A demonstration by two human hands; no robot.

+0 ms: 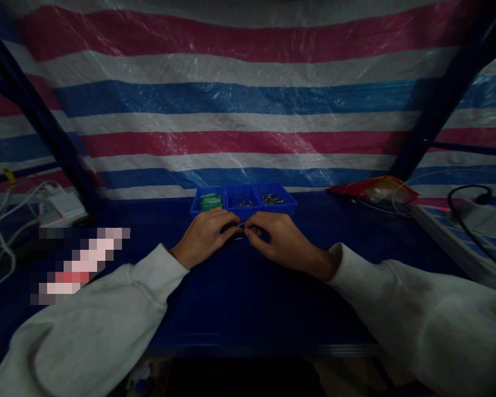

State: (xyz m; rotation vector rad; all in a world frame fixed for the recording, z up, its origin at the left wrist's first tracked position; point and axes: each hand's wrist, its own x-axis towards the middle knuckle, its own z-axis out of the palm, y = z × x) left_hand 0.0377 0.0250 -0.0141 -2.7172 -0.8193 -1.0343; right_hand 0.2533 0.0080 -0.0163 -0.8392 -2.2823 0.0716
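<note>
Just in front of a blue three-compartment tray [288, 209], my left hand [206, 231] and my right hand [278, 238] almost meet over the dark blue tabletop. Thumb and forefinger of each hand are pinched together around a thin, shiny metal piece [240, 225], too small to name. Another short, bright sliver [238, 239] shows just below the fingertips. Green packets [210, 201] fill the tray's left compartment. A few small metal pieces [245, 203] lie in the middle one, and a pile of small metal parts [271, 199] is in the right one.
White power strips and cables [62, 207] crowd the left side. At the back right lies a red plastic bag [376, 189]; nearer, a box [442, 231] carries a black cable and plug. Blue metal posts and a striped plastic sheet [240, 99] enclose the table [264, 309].
</note>
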